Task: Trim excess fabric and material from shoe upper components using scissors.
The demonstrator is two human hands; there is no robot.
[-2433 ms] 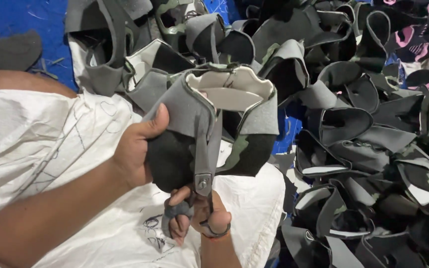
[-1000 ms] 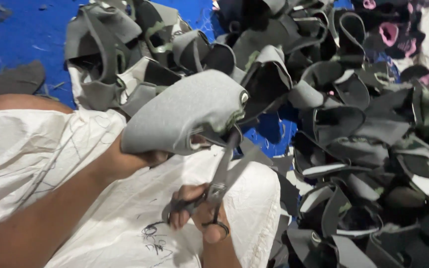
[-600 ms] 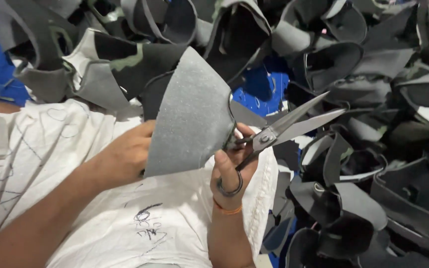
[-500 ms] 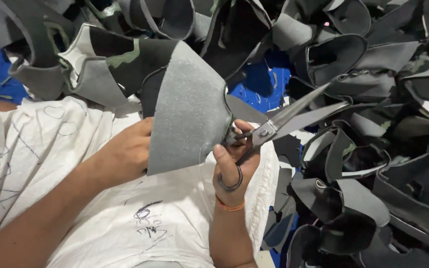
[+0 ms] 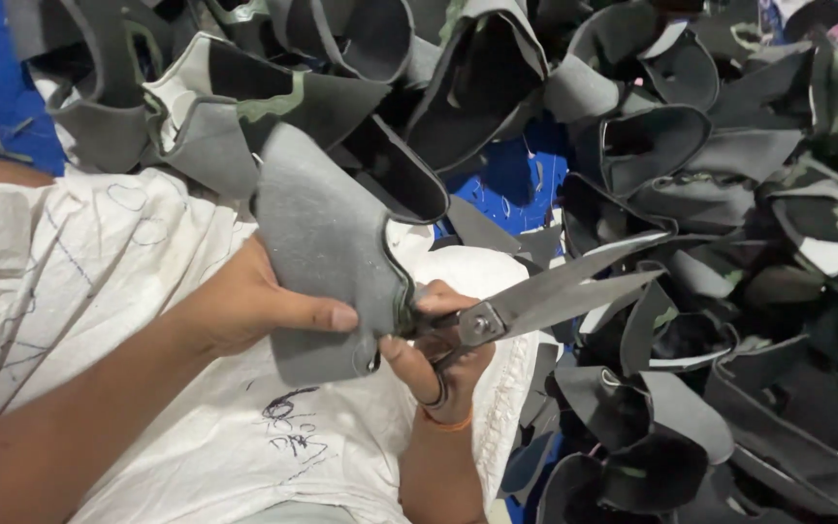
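Note:
My left hand [image 5: 249,312] grips a grey shoe upper piece [image 5: 327,247] from the left, thumb across its lower front. The piece stands upright over a white woven sack [image 5: 99,291]. My right hand [image 5: 438,349] holds large metal scissors [image 5: 535,301] by the handles, fingers through the loops. The blades point right and slightly up, a little apart, clear of the grey piece. The fingertips of the right hand touch the piece's right edge.
A big heap of grey, black and green shoe uppers [image 5: 710,243] fills the top and right. Blue tarpaulin [image 5: 506,180] shows under the heap and at the upper left. The white sack covers the lower left.
The grey piece was turned from open-side-up to its flat grey side. The scissors swung from pointing up under it to pointing right, away from it. The view shifted closer.

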